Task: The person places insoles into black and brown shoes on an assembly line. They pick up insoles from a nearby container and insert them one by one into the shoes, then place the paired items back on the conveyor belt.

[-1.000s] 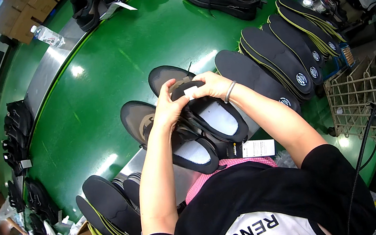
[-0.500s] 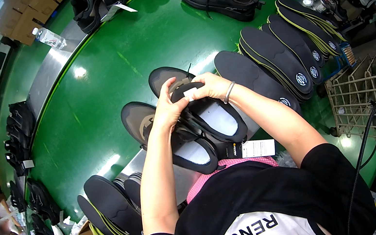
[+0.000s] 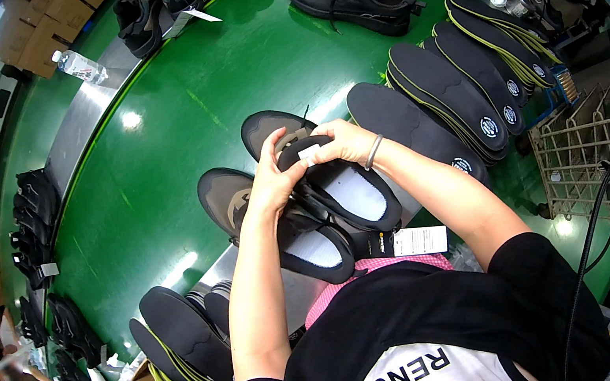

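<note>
A pair of dark shoes with brownish-grey toes lies in front of me, heels toward my body. My left hand [image 3: 272,177] and my right hand [image 3: 346,142] meet over the right shoe [image 3: 393,216]. Thumbs and fingers of both are closed on its raised black tongue. A small white label [image 3: 309,154] shows between the thumbs. Under my left wrist is the left shoe [image 3: 341,264], partly covered by my forearm. Pale linings show inside both shoes. Beside their heels hangs a black and white tag [image 3: 420,240].
Stacked dark insoles with yellow-green edges [image 3: 438,101] line the right side; more insoles [image 3: 182,321] lie at lower left. Black shoes [image 3: 351,1] stand across the green table [image 3: 178,147]. A bottle [image 3: 79,66] stands far left, a wire rack [image 3: 601,167] right. Other people work at lower left.
My hands keep their hold on the tongue with hardly any movement. At the lower left, a co-worker's arm has shifted downward. The far shoes appear slightly further left.
</note>
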Tool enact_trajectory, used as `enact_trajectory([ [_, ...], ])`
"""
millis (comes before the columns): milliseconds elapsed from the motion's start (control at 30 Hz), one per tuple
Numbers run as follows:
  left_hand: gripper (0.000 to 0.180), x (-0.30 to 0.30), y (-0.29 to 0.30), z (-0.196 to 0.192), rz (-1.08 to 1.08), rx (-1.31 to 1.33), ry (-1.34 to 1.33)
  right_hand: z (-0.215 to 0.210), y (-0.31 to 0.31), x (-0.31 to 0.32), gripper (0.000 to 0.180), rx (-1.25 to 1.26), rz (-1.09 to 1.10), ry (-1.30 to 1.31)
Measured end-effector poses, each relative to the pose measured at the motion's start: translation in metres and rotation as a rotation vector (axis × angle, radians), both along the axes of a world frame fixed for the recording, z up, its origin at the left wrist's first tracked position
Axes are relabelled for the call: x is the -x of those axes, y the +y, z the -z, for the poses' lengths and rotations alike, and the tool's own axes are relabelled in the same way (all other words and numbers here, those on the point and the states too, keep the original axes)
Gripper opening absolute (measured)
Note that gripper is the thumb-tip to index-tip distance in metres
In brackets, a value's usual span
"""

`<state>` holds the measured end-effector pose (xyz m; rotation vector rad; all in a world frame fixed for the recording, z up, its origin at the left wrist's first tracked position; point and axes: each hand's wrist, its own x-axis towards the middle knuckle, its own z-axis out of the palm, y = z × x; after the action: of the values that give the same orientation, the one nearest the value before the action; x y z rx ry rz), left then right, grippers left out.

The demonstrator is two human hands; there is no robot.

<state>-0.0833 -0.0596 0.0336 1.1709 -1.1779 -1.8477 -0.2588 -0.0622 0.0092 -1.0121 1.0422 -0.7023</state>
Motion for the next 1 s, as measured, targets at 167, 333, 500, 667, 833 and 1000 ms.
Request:
enact_trajectory([
  [167,0.064,0.001,-0.001,-0.002,0.018,0.02,-0.089,0.004,-0.002,0.002,0.031,-0.056,-0.017,0.002],
  [333,0.064,0.002,-0.005,0.007,-0.005,0.032,-0.136,0.008,-0.011,0.0,0.027,-0.132,-0.056,0.09],
  [500,0.065,0.0,-0.006,0.004,-0.019,-0.091,-0.067,-0.001,-0.016,-0.002,0.024,-0.247,-0.071,0.045],
  [667,0.066,-0.003,-0.009,0.005,-0.014,-0.136,-0.012,0.003,-0.019,-0.003,0.02,-0.303,-0.068,0.012],
  [833,0.067,-0.005,-0.009,0.003,-0.014,-0.146,0.024,0.002,-0.02,-0.003,0.021,-0.298,-0.08,0.011],
  [1000,0.067,-0.008,-0.01,0.012,0.003,-0.18,0.083,-0.006,-0.018,-0.005,0.025,-0.286,-0.075,0.033],
])
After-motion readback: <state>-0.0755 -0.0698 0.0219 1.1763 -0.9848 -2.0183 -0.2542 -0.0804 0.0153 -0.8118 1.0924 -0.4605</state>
